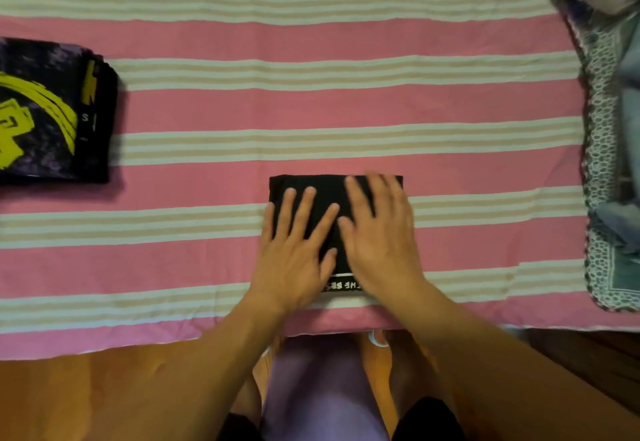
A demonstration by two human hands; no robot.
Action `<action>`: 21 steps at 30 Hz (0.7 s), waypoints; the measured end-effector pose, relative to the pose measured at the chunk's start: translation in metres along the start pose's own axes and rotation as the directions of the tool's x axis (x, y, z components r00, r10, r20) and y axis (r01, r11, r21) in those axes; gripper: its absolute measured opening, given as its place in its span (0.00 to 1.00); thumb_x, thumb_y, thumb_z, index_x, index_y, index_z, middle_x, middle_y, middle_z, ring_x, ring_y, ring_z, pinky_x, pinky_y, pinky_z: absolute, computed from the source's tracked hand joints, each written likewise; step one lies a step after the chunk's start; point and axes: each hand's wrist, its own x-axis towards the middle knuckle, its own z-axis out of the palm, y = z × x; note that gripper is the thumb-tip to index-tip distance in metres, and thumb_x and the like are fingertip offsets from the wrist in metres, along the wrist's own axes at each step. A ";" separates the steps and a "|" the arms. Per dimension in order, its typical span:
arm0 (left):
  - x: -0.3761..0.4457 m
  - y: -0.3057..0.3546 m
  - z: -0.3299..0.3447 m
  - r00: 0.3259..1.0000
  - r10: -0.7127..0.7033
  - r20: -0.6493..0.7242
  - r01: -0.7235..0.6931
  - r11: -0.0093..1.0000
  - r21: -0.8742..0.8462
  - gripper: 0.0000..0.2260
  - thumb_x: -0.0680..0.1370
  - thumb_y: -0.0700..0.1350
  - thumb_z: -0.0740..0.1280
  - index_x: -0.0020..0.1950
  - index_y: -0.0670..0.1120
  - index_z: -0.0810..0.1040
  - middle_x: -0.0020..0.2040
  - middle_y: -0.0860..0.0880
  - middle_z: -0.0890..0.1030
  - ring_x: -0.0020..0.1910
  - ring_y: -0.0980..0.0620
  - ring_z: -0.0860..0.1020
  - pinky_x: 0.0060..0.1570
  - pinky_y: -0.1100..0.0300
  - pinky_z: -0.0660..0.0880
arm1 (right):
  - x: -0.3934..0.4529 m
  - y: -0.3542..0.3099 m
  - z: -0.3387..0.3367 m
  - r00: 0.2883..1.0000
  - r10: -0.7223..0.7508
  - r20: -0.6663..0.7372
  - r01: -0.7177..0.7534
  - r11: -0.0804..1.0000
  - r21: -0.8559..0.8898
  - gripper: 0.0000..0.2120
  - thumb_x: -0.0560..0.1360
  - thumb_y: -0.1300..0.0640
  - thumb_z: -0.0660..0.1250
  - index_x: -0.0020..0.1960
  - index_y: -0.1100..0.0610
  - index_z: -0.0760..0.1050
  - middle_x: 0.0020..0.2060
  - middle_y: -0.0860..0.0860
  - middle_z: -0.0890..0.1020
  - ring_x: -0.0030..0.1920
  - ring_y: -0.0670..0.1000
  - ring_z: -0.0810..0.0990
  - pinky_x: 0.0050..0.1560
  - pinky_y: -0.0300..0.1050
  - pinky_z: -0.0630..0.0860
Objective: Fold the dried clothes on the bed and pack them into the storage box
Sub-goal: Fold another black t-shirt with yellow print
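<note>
We see a folded black garment (322, 194) on the striped bed sheet (311, 101) near its front edge, under both hands. Left hand (294, 250) and right hand (377, 232) press flat on it, fingers straight and spread. A folded black-and-yellow shirt (48, 111) lies far left.

Bare forearms, no sleeves; a lilac top (322, 392) with a white drawstring loop (378, 339); dark shorts (429, 420).

Bed (311, 104) – folded clothes (322, 198) (striped sheet (450, 38)).
</note>
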 end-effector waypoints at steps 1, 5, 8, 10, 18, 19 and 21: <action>0.001 -0.003 0.009 0.998 -0.049 0.031 0.049 0.999 -0.007 0.31 0.81 0.62 0.54 0.83 0.57 0.51 0.84 0.45 0.45 0.82 0.40 0.42 0.77 0.34 0.48 | -0.003 0.004 0.011 0.996 -0.013 0.088 0.015 0.999 -0.030 0.29 0.83 0.43 0.52 0.81 0.52 0.54 0.80 0.57 0.55 0.80 0.60 0.50 0.79 0.61 0.51; -0.015 0.006 0.027 0.985 -0.139 0.103 0.145 0.988 -0.060 0.31 0.83 0.65 0.47 0.83 0.57 0.45 0.83 0.46 0.40 0.81 0.41 0.37 0.78 0.37 0.46 | 0.006 0.052 0.034 0.946 0.167 0.277 -0.140 0.983 -0.116 0.33 0.81 0.34 0.41 0.81 0.45 0.38 0.81 0.53 0.41 0.80 0.58 0.37 0.79 0.61 0.44; -0.020 0.013 0.017 0.982 -0.136 0.134 0.155 0.977 -0.147 0.32 0.83 0.63 0.51 0.83 0.57 0.43 0.83 0.46 0.37 0.81 0.42 0.35 0.79 0.40 0.45 | 0.014 0.059 0.027 0.925 0.221 0.308 -0.199 0.975 -0.101 0.32 0.82 0.36 0.42 0.81 0.46 0.38 0.82 0.52 0.43 0.80 0.57 0.38 0.80 0.59 0.43; -0.019 0.010 0.000 0.968 -0.236 0.091 0.252 0.920 -0.300 0.34 0.82 0.57 0.62 0.83 0.56 0.50 0.83 0.43 0.42 0.81 0.40 0.44 0.79 0.44 0.50 | 0.006 0.045 0.016 0.911 0.313 0.269 -0.331 0.943 0.023 0.34 0.83 0.39 0.50 0.82 0.51 0.41 0.81 0.53 0.48 0.81 0.57 0.44 0.80 0.57 0.47; -0.003 -0.009 -0.047 0.583 -0.525 0.620 0.781 0.151 -0.607 0.17 0.81 0.55 0.67 0.62 0.44 0.78 0.52 0.49 0.84 0.49 0.49 0.82 0.51 0.53 0.79 | 0.003 0.035 -0.020 0.482 0.559 0.675 -0.839 0.071 0.540 0.26 0.77 0.46 0.70 0.70 0.58 0.70 0.64 0.60 0.79 0.61 0.60 0.81 0.61 0.61 0.79; -0.003 -0.012 -0.054 0.576 -0.456 0.678 0.787 0.084 -0.612 0.15 0.81 0.55 0.67 0.60 0.44 0.80 0.49 0.48 0.86 0.47 0.47 0.84 0.52 0.50 0.81 | 0.005 0.034 -0.035 0.440 0.452 0.776 -0.846 -0.081 0.526 0.21 0.78 0.50 0.70 0.66 0.60 0.74 0.57 0.61 0.83 0.55 0.61 0.84 0.56 0.60 0.81; -0.009 -0.023 -0.075 0.586 -0.319 0.744 0.769 -0.071 -0.636 0.15 0.79 0.53 0.70 0.60 0.46 0.81 0.49 0.47 0.87 0.48 0.44 0.86 0.55 0.44 0.81 | 0.004 0.022 -0.065 0.400 0.263 0.878 -0.879 -0.162 0.449 0.17 0.77 0.55 0.69 0.63 0.62 0.77 0.53 0.62 0.85 0.53 0.62 0.85 0.53 0.59 0.82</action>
